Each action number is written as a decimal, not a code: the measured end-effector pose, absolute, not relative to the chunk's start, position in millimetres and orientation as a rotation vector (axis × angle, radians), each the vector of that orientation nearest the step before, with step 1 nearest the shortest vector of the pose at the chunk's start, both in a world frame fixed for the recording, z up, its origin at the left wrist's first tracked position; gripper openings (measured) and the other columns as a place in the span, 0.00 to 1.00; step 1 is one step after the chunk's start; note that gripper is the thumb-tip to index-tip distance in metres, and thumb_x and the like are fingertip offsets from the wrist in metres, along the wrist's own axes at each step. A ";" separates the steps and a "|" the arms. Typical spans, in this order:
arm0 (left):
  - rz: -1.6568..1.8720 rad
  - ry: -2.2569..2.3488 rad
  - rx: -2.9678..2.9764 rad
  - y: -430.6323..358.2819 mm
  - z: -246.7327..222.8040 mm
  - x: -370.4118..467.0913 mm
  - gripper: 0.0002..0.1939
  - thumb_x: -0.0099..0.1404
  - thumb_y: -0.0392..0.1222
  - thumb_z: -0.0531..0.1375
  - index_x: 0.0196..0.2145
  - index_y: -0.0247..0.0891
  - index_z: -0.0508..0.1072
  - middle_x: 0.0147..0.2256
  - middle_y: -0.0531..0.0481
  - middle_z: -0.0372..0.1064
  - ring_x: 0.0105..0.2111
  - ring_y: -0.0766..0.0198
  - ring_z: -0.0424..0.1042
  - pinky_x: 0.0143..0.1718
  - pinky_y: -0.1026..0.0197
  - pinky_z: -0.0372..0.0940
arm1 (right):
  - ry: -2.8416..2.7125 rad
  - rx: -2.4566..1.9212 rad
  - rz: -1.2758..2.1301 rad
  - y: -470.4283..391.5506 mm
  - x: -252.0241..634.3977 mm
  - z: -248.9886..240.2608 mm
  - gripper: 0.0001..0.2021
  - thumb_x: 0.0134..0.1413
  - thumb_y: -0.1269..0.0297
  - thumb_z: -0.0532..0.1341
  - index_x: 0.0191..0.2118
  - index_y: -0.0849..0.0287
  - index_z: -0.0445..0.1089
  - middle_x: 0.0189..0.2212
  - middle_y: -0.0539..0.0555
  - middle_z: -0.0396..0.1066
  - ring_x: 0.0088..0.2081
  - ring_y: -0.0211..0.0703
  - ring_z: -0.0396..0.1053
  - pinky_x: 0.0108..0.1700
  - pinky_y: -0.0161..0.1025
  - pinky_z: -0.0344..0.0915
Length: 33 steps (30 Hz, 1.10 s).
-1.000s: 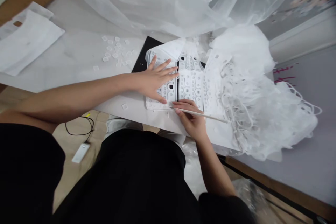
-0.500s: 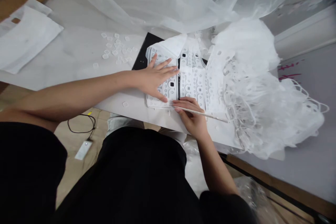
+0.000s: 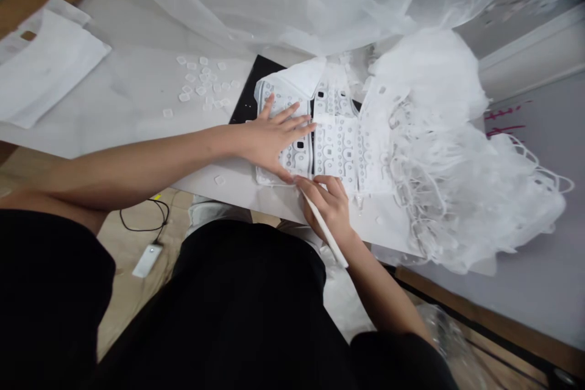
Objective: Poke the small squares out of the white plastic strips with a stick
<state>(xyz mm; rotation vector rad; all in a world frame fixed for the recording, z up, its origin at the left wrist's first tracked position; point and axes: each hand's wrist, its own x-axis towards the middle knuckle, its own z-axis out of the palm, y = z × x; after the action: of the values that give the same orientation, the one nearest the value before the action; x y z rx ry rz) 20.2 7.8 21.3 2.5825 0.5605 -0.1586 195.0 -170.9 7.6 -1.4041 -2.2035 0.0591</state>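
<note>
My left hand (image 3: pixel 269 140) lies flat with spread fingers on a white patterned sheet (image 3: pixel 299 161). That sheet has rows of small round marks and a square hole, and its far end is folded over. Beneath it is a black board (image 3: pixel 251 88), mostly covered. At the sheet's near edge my right hand (image 3: pixel 331 204) is closed on a slim white pen-like stick (image 3: pixel 326 231), which slants back toward my wrist. Its front tip is hidden by the fingers, close to my left thumb. A second patterned sheet (image 3: pixel 336 146) lies just to the right.
Small translucent square pieces (image 3: pixel 201 91) are scattered left of the board. A large heap of white sheets and cords (image 3: pixel 475 189) fills the right side. Clear plastic film (image 3: pixel 274 0) drapes across the back. White bags (image 3: pixel 50 67) lie at the far left.
The white stick has swung from pointing right to slanting down toward my right wrist. My right hand has turned and its fingertips have moved slightly left. The left hand stays nearly still.
</note>
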 end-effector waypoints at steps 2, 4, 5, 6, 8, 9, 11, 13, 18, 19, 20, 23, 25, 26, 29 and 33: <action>-0.154 0.555 2.582 7.2 21.2 20.5 0.60 0.57 0.70 0.58 0.72 0.43 0.28 0.73 0.48 0.20 0.69 0.34 0.14 0.61 0.36 0.06 | -2.154 -1.434 0.083 -170.1 192.9 2.8 0.19 0.64 0.72 0.56 0.58 0.50 0.67 0.44 0.53 0.79 0.41 0.52 0.70 0.42 0.49 0.67; -0.157 0.551 2.577 7.1 21.6 20.7 0.60 0.57 0.71 0.58 0.72 0.43 0.29 0.73 0.48 0.21 0.69 0.34 0.14 0.61 0.35 0.07 | -2.094 -1.488 0.134 -169.6 190.8 -2.2 0.19 0.64 0.73 0.54 0.57 0.51 0.67 0.43 0.54 0.78 0.40 0.51 0.70 0.42 0.49 0.68; -0.161 0.552 2.573 7.2 21.8 20.9 0.60 0.57 0.71 0.58 0.72 0.43 0.29 0.73 0.48 0.21 0.68 0.34 0.14 0.62 0.35 0.07 | -2.068 -1.512 0.152 -169.4 189.6 -4.3 0.19 0.65 0.73 0.53 0.57 0.51 0.68 0.42 0.54 0.78 0.39 0.51 0.70 0.42 0.48 0.68; -0.165 0.553 2.569 7.4 22.0 21.1 0.60 0.56 0.71 0.57 0.72 0.43 0.29 0.73 0.48 0.21 0.68 0.34 0.14 0.62 0.35 0.08 | -2.047 -1.531 0.160 -169.3 188.3 -6.0 0.18 0.65 0.73 0.52 0.56 0.52 0.68 0.42 0.55 0.78 0.39 0.51 0.70 0.42 0.48 0.68; -0.168 0.555 2.565 8.0 22.1 21.6 0.60 0.56 0.71 0.57 0.72 0.43 0.30 0.73 0.48 0.21 0.68 0.34 0.14 0.62 0.35 0.08 | -2.019 -1.561 0.149 -168.8 185.5 -8.8 0.18 0.65 0.73 0.52 0.55 0.53 0.69 0.42 0.55 0.78 0.38 0.50 0.71 0.42 0.48 0.68; -0.166 0.553 2.567 8.4 21.8 21.8 0.61 0.56 0.72 0.57 0.72 0.42 0.30 0.73 0.47 0.21 0.68 0.34 0.14 0.62 0.35 0.08 | -2.007 -1.570 0.131 -168.4 184.2 -9.9 0.17 0.65 0.73 0.52 0.54 0.53 0.69 0.42 0.55 0.77 0.38 0.49 0.71 0.42 0.47 0.69; -0.168 0.542 2.584 9.3 20.7 22.2 0.61 0.56 0.72 0.57 0.72 0.42 0.30 0.73 0.46 0.21 0.68 0.34 0.14 0.61 0.35 0.06 | -1.975 -1.603 0.093 -166.5 182.1 -11.6 0.15 0.65 0.71 0.52 0.53 0.54 0.70 0.42 0.55 0.77 0.36 0.48 0.71 0.41 0.46 0.69; -0.185 0.528 2.606 10.2 18.9 22.4 0.62 0.55 0.72 0.57 0.72 0.41 0.28 0.72 0.45 0.20 0.69 0.34 0.14 0.59 0.34 0.04 | -1.903 -1.664 0.032 -163.0 181.1 -12.2 0.14 0.67 0.68 0.51 0.51 0.55 0.71 0.40 0.56 0.77 0.35 0.47 0.72 0.40 0.45 0.69; -0.174 0.516 2.624 11.6 14.4 21.7 0.62 0.56 0.73 0.56 0.72 0.40 0.26 0.72 0.46 0.19 0.68 0.34 0.13 0.61 0.36 0.06 | -1.699 -1.702 0.055 -150.5 184.0 -5.2 0.14 0.69 0.61 0.50 0.45 0.56 0.73 0.41 0.56 0.78 0.41 0.47 0.75 0.45 0.45 0.71; -0.164 0.519 2.626 11.7 14.3 21.1 0.62 0.56 0.72 0.56 0.72 0.40 0.26 0.72 0.46 0.19 0.69 0.35 0.14 0.62 0.37 0.07 | -1.632 -1.686 0.086 -148.6 185.5 -2.9 0.14 0.69 0.60 0.51 0.44 0.55 0.74 0.41 0.56 0.78 0.43 0.47 0.75 0.47 0.46 0.71; -0.154 0.521 2.629 11.9 14.5 20.4 0.62 0.56 0.72 0.57 0.72 0.40 0.26 0.72 0.45 0.20 0.69 0.35 0.15 0.62 0.37 0.08 | -1.550 -1.665 0.111 -147.3 187.4 -0.8 0.14 0.68 0.58 0.52 0.43 0.55 0.74 0.41 0.56 0.78 0.44 0.47 0.76 0.48 0.46 0.71; -0.129 0.515 2.648 12.8 16.8 17.4 0.64 0.56 0.71 0.58 0.72 0.38 0.26 0.72 0.42 0.21 0.69 0.36 0.16 0.63 0.38 0.09 | -1.316 -1.566 0.180 -147.1 193.9 3.2 0.14 0.67 0.56 0.54 0.43 0.55 0.74 0.42 0.56 0.77 0.46 0.48 0.76 0.50 0.48 0.71; -0.121 0.493 2.672 13.5 18.7 15.5 0.64 0.56 0.72 0.58 0.72 0.37 0.26 0.72 0.40 0.22 0.70 0.36 0.17 0.63 0.38 0.10 | -1.230 -1.495 0.227 -150.1 198.4 4.1 0.13 0.66 0.56 0.55 0.45 0.56 0.74 0.43 0.57 0.77 0.47 0.50 0.76 0.51 0.50 0.71; -0.119 0.482 2.687 13.8 19.5 14.8 0.64 0.56 0.73 0.58 0.72 0.37 0.26 0.72 0.40 0.22 0.70 0.36 0.18 0.63 0.38 0.10 | -1.203 -1.477 0.249 -152.3 200.7 4.3 0.13 0.66 0.55 0.56 0.45 0.56 0.74 0.43 0.57 0.78 0.48 0.50 0.76 0.51 0.50 0.71; -0.127 0.474 2.734 14.7 19.7 13.5 0.65 0.55 0.75 0.57 0.72 0.37 0.27 0.72 0.39 0.22 0.70 0.39 0.18 0.63 0.37 0.10 | -1.144 -1.481 0.336 -158.4 209.2 5.4 0.14 0.64 0.54 0.58 0.44 0.57 0.75 0.43 0.58 0.78 0.47 0.52 0.77 0.51 0.50 0.71; -0.199 0.426 2.766 16.7 16.0 10.2 0.64 0.55 0.76 0.56 0.72 0.40 0.26 0.72 0.39 0.23 0.71 0.42 0.22 0.65 0.38 0.14 | -1.067 -1.481 0.529 -155.9 229.4 9.4 0.16 0.61 0.50 0.60 0.42 0.58 0.76 0.41 0.57 0.79 0.44 0.51 0.78 0.50 0.48 0.72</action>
<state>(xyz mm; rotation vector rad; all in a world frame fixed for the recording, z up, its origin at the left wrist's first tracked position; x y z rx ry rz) 10.2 16.7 16.0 2.7661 0.4260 -0.1988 229.4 -155.9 9.4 -1.4809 -1.0669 0.5287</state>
